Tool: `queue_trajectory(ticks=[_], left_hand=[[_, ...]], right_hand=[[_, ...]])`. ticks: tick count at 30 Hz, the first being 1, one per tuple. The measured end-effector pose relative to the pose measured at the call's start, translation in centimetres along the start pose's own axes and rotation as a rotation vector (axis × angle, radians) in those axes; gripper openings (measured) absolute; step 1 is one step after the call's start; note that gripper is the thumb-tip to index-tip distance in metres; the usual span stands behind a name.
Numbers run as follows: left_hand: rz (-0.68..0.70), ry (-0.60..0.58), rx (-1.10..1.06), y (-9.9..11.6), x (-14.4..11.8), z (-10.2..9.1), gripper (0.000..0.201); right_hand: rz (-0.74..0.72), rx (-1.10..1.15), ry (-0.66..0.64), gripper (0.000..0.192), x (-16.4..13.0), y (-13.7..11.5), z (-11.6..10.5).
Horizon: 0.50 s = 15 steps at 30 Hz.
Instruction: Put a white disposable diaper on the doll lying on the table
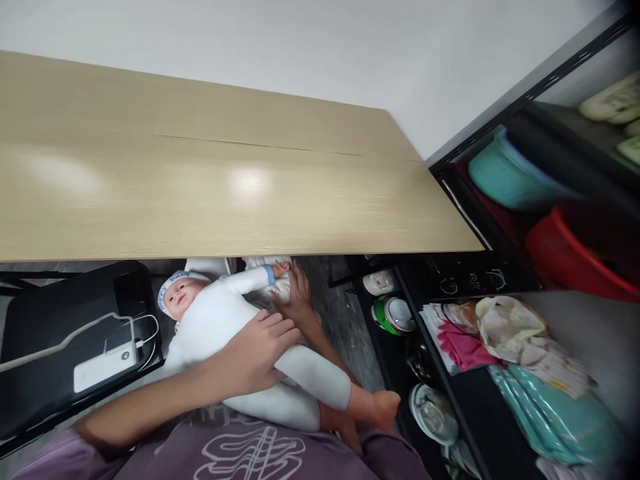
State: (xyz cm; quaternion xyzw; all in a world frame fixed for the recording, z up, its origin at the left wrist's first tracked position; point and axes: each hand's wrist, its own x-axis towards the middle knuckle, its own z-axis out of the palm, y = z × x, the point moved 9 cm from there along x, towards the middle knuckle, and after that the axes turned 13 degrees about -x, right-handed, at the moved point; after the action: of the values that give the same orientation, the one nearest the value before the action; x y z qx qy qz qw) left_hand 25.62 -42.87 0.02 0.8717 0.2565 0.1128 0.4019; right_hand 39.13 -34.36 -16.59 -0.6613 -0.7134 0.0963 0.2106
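A baby doll (220, 317) in a white outfit and a white cap with blue lettering lies across my lap, head to the left and bare feet to the right. My left hand (263, 350) is closed over the doll's hip and upper thigh. Past the doll, just under the table edge, my right hand (295, 297) has its fingers bent around a white patterned bundle (281, 287), close to the doll's blue-cuffed hand. The table edge cuts off part of the bundle, and I cannot make out its kind.
A light wooden tabletop (240, 193) stretches ahead, above the doll. On the left, a black chair (60, 313) carries a white power bank (106, 367) with a cable. To the right, a black shelf holds a red basin (575, 257), a teal basin (515, 173), pink gloves (463, 347) and teal plastic packs (555, 413).
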Motion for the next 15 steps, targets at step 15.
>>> queue_trajectory(ticks=[15], left_hand=[[-0.045, -0.054, 0.024, -0.1, 0.5, 0.6, 0.046]], right_hand=[[0.082, 0.049, 0.025, 0.045, 6.4, 0.8, 2.9]])
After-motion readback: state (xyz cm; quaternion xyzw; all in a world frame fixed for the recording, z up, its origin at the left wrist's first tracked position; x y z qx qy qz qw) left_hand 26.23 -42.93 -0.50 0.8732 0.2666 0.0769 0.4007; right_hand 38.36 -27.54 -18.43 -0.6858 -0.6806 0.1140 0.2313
